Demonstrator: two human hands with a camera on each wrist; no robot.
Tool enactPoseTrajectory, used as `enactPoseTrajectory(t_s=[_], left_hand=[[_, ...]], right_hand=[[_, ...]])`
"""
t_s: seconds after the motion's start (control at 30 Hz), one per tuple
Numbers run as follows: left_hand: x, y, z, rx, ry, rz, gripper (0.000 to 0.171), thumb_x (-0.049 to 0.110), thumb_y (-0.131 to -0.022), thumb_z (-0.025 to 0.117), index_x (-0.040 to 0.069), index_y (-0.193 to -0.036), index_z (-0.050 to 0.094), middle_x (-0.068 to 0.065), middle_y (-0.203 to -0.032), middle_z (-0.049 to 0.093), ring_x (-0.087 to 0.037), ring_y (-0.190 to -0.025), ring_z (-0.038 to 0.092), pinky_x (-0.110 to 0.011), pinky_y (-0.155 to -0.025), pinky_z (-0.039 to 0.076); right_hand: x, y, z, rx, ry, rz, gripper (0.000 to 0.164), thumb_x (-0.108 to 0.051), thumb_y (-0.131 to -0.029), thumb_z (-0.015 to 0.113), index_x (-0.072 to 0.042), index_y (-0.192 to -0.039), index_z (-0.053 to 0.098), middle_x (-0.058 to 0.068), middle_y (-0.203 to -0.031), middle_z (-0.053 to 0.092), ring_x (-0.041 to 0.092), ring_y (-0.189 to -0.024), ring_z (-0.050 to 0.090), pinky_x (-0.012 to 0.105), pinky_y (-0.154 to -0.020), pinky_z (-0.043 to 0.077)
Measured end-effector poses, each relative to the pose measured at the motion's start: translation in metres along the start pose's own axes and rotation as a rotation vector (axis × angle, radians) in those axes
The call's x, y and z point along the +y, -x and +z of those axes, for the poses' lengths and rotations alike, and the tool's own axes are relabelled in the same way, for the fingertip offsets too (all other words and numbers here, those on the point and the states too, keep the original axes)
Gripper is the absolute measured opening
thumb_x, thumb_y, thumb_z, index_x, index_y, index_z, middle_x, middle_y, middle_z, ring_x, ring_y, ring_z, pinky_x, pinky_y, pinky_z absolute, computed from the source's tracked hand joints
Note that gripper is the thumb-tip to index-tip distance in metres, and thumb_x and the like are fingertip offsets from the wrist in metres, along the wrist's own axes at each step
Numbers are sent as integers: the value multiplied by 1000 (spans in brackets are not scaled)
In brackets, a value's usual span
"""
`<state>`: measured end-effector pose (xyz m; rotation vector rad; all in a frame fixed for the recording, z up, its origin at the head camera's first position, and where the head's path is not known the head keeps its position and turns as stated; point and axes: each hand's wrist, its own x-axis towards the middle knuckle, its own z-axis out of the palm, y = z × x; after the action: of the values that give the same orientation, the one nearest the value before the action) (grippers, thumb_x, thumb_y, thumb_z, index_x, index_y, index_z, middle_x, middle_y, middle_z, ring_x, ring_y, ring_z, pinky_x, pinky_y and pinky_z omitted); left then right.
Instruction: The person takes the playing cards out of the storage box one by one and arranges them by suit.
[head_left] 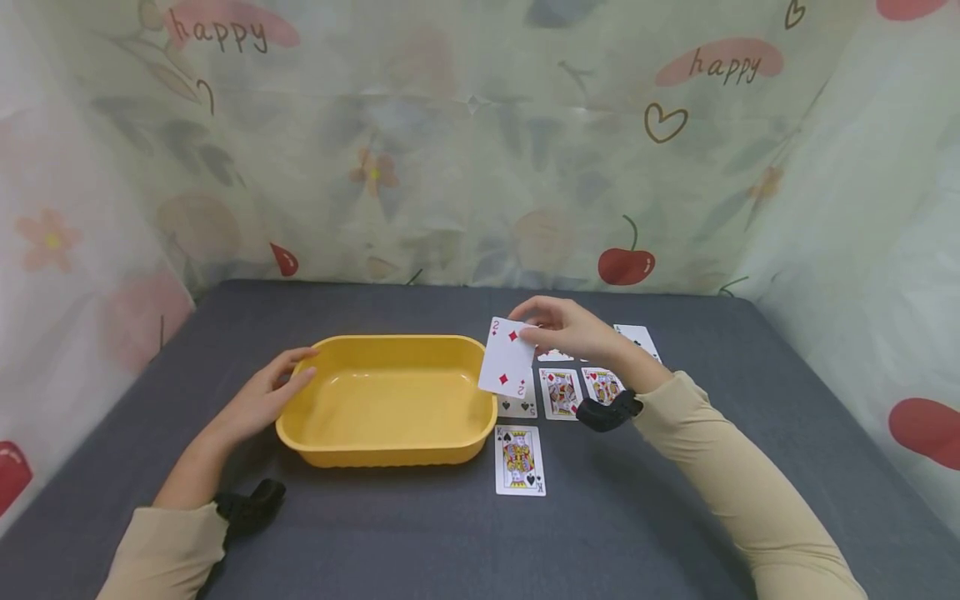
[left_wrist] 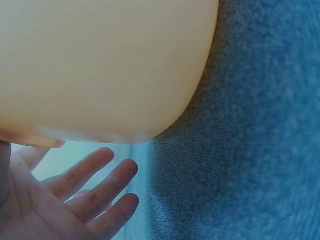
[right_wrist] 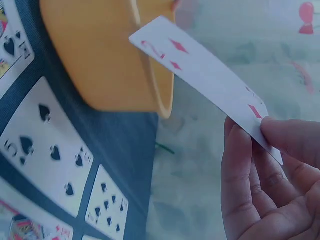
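My right hand (head_left: 564, 327) pinches a two of diamonds (head_left: 504, 360) by one corner, thumb on its face and fingers behind. That card (right_wrist: 210, 75) hangs face visible over the right rim of a yellow tub (head_left: 386, 408), whose inside shows nothing in it. At the tub's left end, my left hand (head_left: 273, 393) rests on the rim with loosely extended fingers. In the left wrist view, the fingers of the left hand (left_wrist: 65, 200) spread beside the tub's outer wall (left_wrist: 100, 70). A five of spades (right_wrist: 50, 150) lies right of the tub, partly hidden by the held card in the head view.
Face-up cards lie in rows right of the tub: a king of spades (head_left: 519, 461) nearest, a king of diamonds (head_left: 561, 393), a king of hearts (head_left: 602, 385) and a card with black pips (head_left: 637, 337). A dark cloth (head_left: 390, 533) covers the table; printed curtains (head_left: 465, 167) surround it.
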<state>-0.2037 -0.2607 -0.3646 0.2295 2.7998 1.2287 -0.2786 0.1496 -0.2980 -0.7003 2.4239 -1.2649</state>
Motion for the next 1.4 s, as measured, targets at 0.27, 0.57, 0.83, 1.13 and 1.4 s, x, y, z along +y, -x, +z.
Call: enactPoseTrajectory(t_s=[0.27, 0.57, 0.83, 1.13, 1.4], left_hand=[[-1, -1, 0, -4, 2, -1, 60, 42, -99, 38, 4, -144, 28, -27, -140, 36, -43, -121, 46, -44, -88, 48], [-1, 0, 0, -4, 0, 5, 59, 42, -99, 38, 4, -144, 28, -27, -141, 36, -42, -121, 46, -44, -88, 48], [-1, 0, 0, -8, -1, -3, 59, 41, -100, 37, 4, -144, 27, -27, -140, 36, -43, -122, 45, -48, -91, 46], [-1, -1, 0, -10, 0, -8, 59, 41, -99, 37, 4, -144, 27, -27, -140, 36, -42, -121, 46, -46, -90, 47], [-1, -1, 0, -14, 5, -12, 60, 42, -99, 38, 4, -145, 26, -27, -139, 37, -41, -119, 48, -43, -87, 48]], right_hand=[[16, 19, -12, 59, 21, 27, 31, -23, -92, 58, -11, -120, 56, 11, -105, 62, 23, -89, 60, 38, -83, 52], [39, 38, -17, 68, 23, 104, 27, -23, -92, 57, -11, -116, 57, 9, -104, 58, 21, -85, 59, 38, -82, 51], [56, 51, -14, 30, -9, 125, 25, -18, -92, 56, -6, -114, 59, 4, -96, 61, 14, -85, 57, 40, -81, 52], [65, 60, -9, -35, 3, 124, 25, -19, -92, 57, -2, -111, 60, 5, -99, 63, 12, -78, 56, 32, -74, 51], [76, 63, -5, -81, -16, 168, 26, -20, -92, 58, -3, -111, 61, -3, -84, 60, 10, -71, 53, 26, -68, 47]])
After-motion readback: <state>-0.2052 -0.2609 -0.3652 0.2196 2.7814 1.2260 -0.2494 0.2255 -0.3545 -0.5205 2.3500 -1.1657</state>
